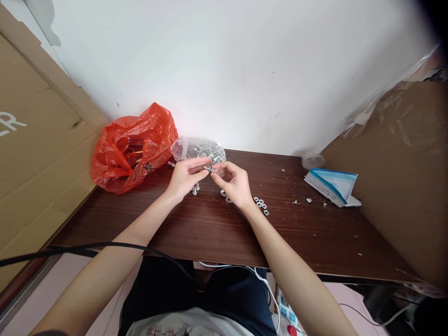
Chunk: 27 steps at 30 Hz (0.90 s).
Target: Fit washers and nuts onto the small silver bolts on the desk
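Observation:
Over the middle of the dark wooden table, my left hand (185, 177) and my right hand (234, 183) meet at their fingertips around a small metal bolt (209, 169) with what looks like a nut or washer on it. The left thumb and fingers grip its left side, the right thumb and fingers its right end. Several bolts (195, 189) stand just below my left hand. Washers (228, 199) lie by my right wrist, and several nuts (261, 203) lie to its right. Behind the hands is a clear plastic tub (191, 148) of metal hardware.
A red plastic bag (135, 144) is at the back left by a cardboard box (42, 140). At the right are a blue-and-white packet (331, 185), small scraps and another cardboard box (395, 177). A black cable (105, 244) crosses the table's front edge (224, 262).

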{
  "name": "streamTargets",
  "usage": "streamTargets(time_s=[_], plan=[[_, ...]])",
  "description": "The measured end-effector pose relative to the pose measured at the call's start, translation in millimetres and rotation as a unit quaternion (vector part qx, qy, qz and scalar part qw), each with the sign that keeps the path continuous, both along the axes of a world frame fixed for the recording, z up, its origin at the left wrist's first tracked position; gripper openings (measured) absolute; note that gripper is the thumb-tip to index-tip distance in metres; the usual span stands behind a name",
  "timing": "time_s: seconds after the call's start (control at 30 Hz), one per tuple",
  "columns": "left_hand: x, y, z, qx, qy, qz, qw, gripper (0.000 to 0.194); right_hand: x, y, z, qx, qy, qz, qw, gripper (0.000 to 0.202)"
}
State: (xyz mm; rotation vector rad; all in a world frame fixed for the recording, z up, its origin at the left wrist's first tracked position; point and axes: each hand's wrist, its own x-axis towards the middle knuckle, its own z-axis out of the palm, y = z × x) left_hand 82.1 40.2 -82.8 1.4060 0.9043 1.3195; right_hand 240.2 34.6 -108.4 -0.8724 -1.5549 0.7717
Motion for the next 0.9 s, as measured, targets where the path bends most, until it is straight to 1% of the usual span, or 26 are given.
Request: streamTargets(time_s=[0.1, 0.2, 0.33, 0.43, 0.63, 0.8, 0.9], plan=[[1.4, -0.3, -2.8, 0.019, 0.028, 0.002, 0.999, 0.035, 0.2, -2.9, 3.0, 0.021, -0.005, -0.02, 1.0, 0.016], [0.8, 1.2, -6.5, 0.035, 0.067, 0.011, 0.997, 0.032, 0.6, -4.6, 6.2, 0.034, -0.005, -0.027, 0.999, 0.015], [-1.8, 4.5, -10.4, 0.096, 0.138, 0.038, 0.985, 0.027, 0.5, -4.7, 7.6, 0.045, -0.005, -0.024, 0.999, 0.015], [-2.8, 6.5, -12.5, 0.125, 0.166, 0.048, 0.977, 0.026, 0.3, -3.6, 6.3, 0.051, -0.011, -0.025, 0.998, 0.014], [-2.9, 8.2, -14.9, 0.124, 0.156, 0.058, 0.978, 0.03, 0.3, -1.5, 4.1, 0.063, -0.018, -0.029, 0.997, 0.013], [-3.1, 6.9, -12.8, 0.113, 0.129, 0.042, 0.984, 0.033, 1.9, -1.2, 5.1, 0.058, -0.025, -0.032, 0.998, 0.012], [-2.9, 5.8, -10.7, 0.099, 0.113, 0.031, 0.988, 0.035, 3.0, -0.8, 5.4, 0.037, -0.023, -0.023, 0.999, 0.015]])
